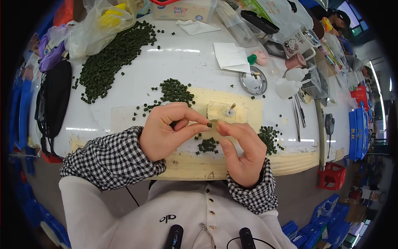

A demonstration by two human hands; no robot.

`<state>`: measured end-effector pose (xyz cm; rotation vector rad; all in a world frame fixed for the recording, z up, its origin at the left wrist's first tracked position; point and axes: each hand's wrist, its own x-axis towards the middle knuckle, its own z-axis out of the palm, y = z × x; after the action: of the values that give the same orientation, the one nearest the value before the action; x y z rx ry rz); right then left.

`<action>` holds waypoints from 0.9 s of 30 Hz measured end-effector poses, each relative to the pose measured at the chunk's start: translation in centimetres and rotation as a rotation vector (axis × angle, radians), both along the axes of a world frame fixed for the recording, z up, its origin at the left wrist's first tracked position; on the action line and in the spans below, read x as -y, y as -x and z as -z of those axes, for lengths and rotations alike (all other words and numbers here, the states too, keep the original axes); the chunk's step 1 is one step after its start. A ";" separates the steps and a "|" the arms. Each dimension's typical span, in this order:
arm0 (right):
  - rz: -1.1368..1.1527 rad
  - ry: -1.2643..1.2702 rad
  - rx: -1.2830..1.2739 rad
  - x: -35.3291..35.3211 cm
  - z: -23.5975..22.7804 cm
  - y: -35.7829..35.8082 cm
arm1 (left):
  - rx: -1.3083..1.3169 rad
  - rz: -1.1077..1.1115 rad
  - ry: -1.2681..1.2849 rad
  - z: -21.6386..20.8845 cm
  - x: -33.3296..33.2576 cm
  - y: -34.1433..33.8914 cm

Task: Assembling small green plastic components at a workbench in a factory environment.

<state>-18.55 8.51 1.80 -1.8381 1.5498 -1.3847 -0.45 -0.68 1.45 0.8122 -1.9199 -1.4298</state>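
Observation:
My left hand (169, 132) is closed in a pinch, with a small dark green piece (209, 125) between thumb and index fingertip. Right beside it, my right hand (245, 150) has its index and middle fingertips curled together against the piece, the thumb held lower and apart; whatever those fingertips grip is too small to make out. Just beyond the hands stands a pale yellow block (215, 110) with a whitish peg (230, 112) on it. Loose green pieces lie close by: a small heap (208, 145) between the wrists, another pile (176, 90) past my left hand, and more (269, 139) right of my right hand.
A large heap of green pieces (118, 56) spreads over the far left. Beside it lie a black pouch (58, 99) and plastic bags (93, 35). To the right are a round metal dish (253, 81), white bottles (287, 88), tweezers (296, 118) and a white tissue (231, 57).

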 end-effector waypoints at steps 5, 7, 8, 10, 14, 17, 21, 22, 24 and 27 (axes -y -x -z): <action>0.413 0.014 -0.229 -1.0 -0.4 4.2 | 0.207 0.182 -0.042 0.2 0.2 0.2; 0.473 -0.027 -0.409 -1.6 -0.5 6.6 | 0.204 0.204 -0.040 0.6 0.1 0.4; 0.476 -0.058 -0.473 -1.8 -0.2 7.3 | 0.209 0.208 -0.040 0.8 0.0 0.3; 0.465 -0.105 -0.569 -1.9 0.2 7.7 | 0.210 0.225 -0.043 0.8 0.0 0.4; 0.430 -0.131 -0.644 -1.4 0.9 7.3 | 0.146 0.244 -0.410 0.0 0.1 0.4; 0.449 -0.140 -0.670 -1.0 1.2 7.0 | -0.185 0.285 -1.020 0.7 0.8 0.1; 0.467 -0.137 -0.619 -1.2 1.2 7.4 | -0.360 0.206 -1.366 0.3 0.4 0.3; 0.490 -0.113 -0.609 -1.3 1.2 7.9 | -0.361 0.188 -1.394 0.3 0.3 0.4; 0.501 -0.091 -0.598 -1.5 1.1 8.4 | -0.307 0.220 -1.386 0.2 0.0 0.5; 0.457 -0.128 -0.583 -1.7 0.9 8.8 | -0.293 0.294 -1.405 0.2 -0.3 0.4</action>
<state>-27.35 10.21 0.95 -1.9923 2.4070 -0.9040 -0.84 -0.41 1.22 0.7662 -0.5867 -2.8788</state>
